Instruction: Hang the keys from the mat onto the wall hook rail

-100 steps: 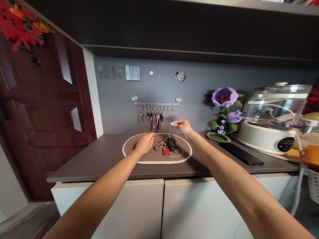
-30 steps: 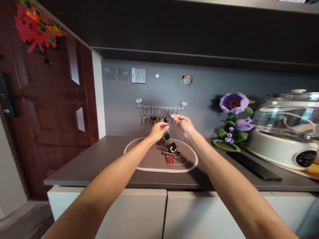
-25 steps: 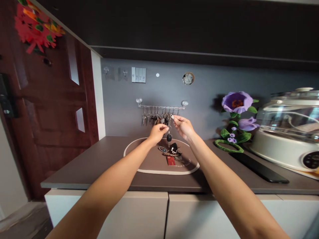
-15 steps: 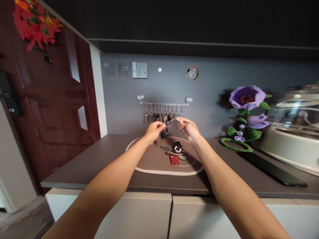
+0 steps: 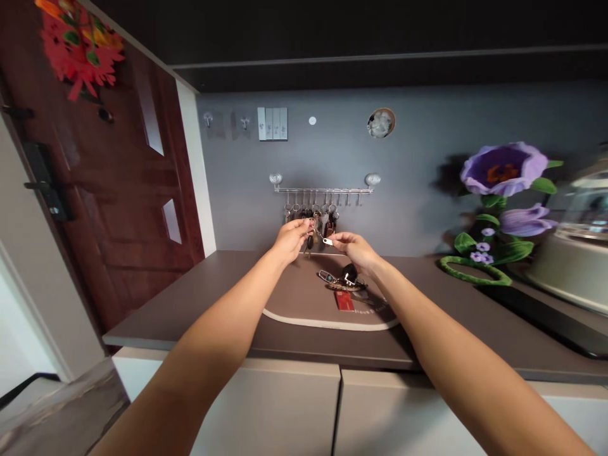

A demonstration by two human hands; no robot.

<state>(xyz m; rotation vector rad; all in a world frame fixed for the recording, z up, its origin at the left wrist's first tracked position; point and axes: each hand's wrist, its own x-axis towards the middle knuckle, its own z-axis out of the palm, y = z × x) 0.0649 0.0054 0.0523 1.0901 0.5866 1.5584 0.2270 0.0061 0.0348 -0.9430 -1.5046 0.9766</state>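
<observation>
My left hand [image 5: 291,240] pinches a key ring, with keys [image 5: 310,242] hanging below the fingers. A short chain runs from it to a small pale metal tag [image 5: 327,241], gripped between the thumb and fingers of my right hand [image 5: 357,249]. Just behind both hands, a clear hook rail [image 5: 327,190] on the wall carries several bunches of keys [image 5: 331,225]. Below my right hand, a key fob [image 5: 326,276], a shiny black object [image 5: 350,273] and a red card [image 5: 344,301] lie on a brown mat [image 5: 294,297] with a pale rim.
The mat lies on a brown countertop [image 5: 190,297]. To the right stand a purple artificial flower [image 5: 506,170], a long black flat object [image 5: 546,320] and a clear-topped white appliance [image 5: 570,272]. A dark cabinet [image 5: 332,31] overhangs above; a reddish door [image 5: 137,190] is at left.
My right hand has lowered slightly with the tag, which now tilts downward. My left hand has rotated the ring a little and stays near the rail. The view has shifted left.
</observation>
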